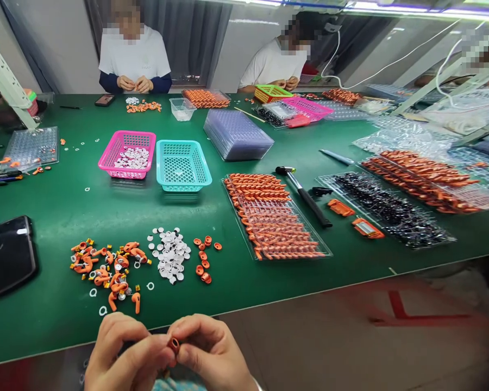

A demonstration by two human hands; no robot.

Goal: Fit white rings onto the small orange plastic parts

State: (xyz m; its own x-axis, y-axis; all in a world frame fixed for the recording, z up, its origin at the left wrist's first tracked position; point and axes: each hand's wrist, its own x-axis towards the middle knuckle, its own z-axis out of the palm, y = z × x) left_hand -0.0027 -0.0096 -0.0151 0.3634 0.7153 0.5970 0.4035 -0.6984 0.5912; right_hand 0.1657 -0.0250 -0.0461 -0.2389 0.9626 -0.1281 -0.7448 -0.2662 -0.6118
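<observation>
My left hand and my right hand meet at the table's front edge, both closed in a pinch on one small orange part with a dark opening. Just beyond them on the green table lies a loose pile of orange earbud-like pieces with yellow tabs. To its right are a heap of small white discs and several small orange caps. A few thin white rings are scattered near the orange pile.
A black phone lies at left. Farther back stand a pink basket of white bits, a teal basket and stacked clear trays. Trays of orange parts, a hammer and black parts lie right. Two people sit opposite.
</observation>
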